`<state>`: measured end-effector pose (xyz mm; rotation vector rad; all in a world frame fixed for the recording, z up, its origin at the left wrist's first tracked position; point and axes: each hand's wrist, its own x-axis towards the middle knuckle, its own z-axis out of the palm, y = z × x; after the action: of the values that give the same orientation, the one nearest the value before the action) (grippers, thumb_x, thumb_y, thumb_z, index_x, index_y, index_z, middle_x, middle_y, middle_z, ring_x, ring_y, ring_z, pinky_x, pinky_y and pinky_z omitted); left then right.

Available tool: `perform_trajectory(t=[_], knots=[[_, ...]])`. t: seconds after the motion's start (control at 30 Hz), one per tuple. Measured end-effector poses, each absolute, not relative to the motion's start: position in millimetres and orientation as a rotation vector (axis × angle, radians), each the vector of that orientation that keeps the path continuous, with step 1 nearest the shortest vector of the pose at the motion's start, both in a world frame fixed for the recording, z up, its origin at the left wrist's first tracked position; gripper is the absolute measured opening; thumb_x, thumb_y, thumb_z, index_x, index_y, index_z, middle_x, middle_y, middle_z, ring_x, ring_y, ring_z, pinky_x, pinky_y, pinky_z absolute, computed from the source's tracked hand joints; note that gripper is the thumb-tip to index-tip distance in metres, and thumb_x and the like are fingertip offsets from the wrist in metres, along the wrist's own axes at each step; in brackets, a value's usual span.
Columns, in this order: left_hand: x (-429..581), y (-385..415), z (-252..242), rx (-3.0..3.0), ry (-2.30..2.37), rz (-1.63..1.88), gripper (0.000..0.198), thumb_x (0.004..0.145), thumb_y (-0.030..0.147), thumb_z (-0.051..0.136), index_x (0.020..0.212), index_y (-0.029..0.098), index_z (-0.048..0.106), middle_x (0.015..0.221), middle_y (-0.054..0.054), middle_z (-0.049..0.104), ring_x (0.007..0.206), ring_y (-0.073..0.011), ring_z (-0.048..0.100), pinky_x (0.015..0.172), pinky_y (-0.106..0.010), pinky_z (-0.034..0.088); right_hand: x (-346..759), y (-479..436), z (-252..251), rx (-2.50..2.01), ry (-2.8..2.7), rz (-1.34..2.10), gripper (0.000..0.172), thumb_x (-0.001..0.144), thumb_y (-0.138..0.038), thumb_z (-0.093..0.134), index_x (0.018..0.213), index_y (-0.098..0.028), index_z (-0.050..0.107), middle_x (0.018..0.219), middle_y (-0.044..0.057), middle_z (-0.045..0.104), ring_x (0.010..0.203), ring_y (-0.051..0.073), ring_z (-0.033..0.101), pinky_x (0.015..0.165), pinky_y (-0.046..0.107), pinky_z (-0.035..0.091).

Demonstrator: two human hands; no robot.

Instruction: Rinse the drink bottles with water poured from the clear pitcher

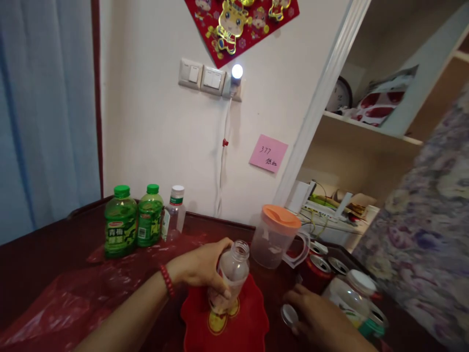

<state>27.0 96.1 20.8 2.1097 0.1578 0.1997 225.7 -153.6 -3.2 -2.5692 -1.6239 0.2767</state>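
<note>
Gripping a bottle (231,274) with the left hand (201,266): fingers curled close around the middle, thumb across the front, neck and open mouth clear above the grip. Held upright, a little tilted, over a red plate (252,327) near the front edge of the table (44,254); cannot tell whether the base touches the plate. Looks clear and empty, or nearly so.

Resting low toward the front right of the table with the right hand (318,318), fingers bent and loosely spread, tips at a small cap (289,315); cannot tell whether pinching it or merely touching.

Probably light, thin-walled plastic: likely to dent under a hard squeeze, smooth enough to slip, unlikely to break. Best taken around the middle, below the shoulder, as now; with the mouth open, better kept upright.

Just behind the bottle, a pitcher (273,239) with an orange lid. Right of it, cans (322,266) and a jar (353,293), close to the right hand. Toward the back left corner, two green bottles (120,227) and a small bottle (176,210) in a row, well apart from the hands. Under them and across the left, a red plastic sheet (84,293).
</note>
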Motion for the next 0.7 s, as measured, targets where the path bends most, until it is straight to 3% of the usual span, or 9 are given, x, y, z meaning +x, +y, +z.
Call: perform_trajectory(t=[0.13,0.3,0.43,0.57,0.7], knots=[[28.0,95.1,22.2,2.128,0.179,0.206,0.075,0.051,0.026,0.09,0.117,0.017,0.054,0.113,-0.006,0.067,0.105,-0.0297,0.061,0.088,-0.039,0.047,228.3,-158.6,-19.6,-2.621,-1.56,0.286,0.044,0.058,0.003,0.055,0.091,-0.022,0.071,0.104,0.006,0.066,0.093,0.024,0.066,0.077,0.03,0.044],[28.0,92.7,25.7,2.123,0.219,0.192,0.076,0.051,0.023,0.088,0.12,0.018,0.054,0.117,-0.005,0.067,0.11,-0.0307,0.06,0.093,-0.04,0.046,231.3,-157.8,-34.3,-2.582,-1.526,0.253,0.048,0.063,0.005,0.058,0.102,-0.021,0.068,0.113,0.008,0.065,0.104,0.024,0.064,0.085,0.029,0.045],[28.8,93.2,24.1,2.132,0.213,0.187,0.074,0.052,0.022,0.085,0.12,0.018,0.055,0.118,-0.005,0.067,0.112,-0.0319,0.059,0.095,-0.04,0.046,233.4,-152.8,-36.4,-2.562,-1.521,0.232,0.047,0.064,0.007,0.061,0.105,-0.016,0.068,0.112,0.012,0.066,0.099,0.029,0.066,0.083,0.034,0.049],[30.3,94.9,20.0,2.126,0.196,0.195,0.066,0.054,0.02,0.081,0.115,0.019,0.055,0.111,-0.003,0.067,0.113,-0.033,0.059,0.095,-0.041,0.046,233.6,-146.3,-6.4,-2.446,-1.514,0.08,0.029,0.074,-0.002,0.062,0.099,-0.016,0.065,0.107,0.013,0.063,0.091,0.032,0.065,0.077,0.039,0.048],[30.6,94.2,19.7,2.119,0.197,0.199,0.067,0.053,0.018,0.081,0.115,0.019,0.055,0.11,-0.003,0.067,0.114,-0.0329,0.059,0.094,-0.04,0.046,216.0,-129.8,44.8,-2.092,-1.564,-0.074,0.021,0.088,-0.016,0.054,0.109,-0.021,0.059,0.107,0.005,0.059,0.092,0.022,0.059,0.078,0.031,0.045]])
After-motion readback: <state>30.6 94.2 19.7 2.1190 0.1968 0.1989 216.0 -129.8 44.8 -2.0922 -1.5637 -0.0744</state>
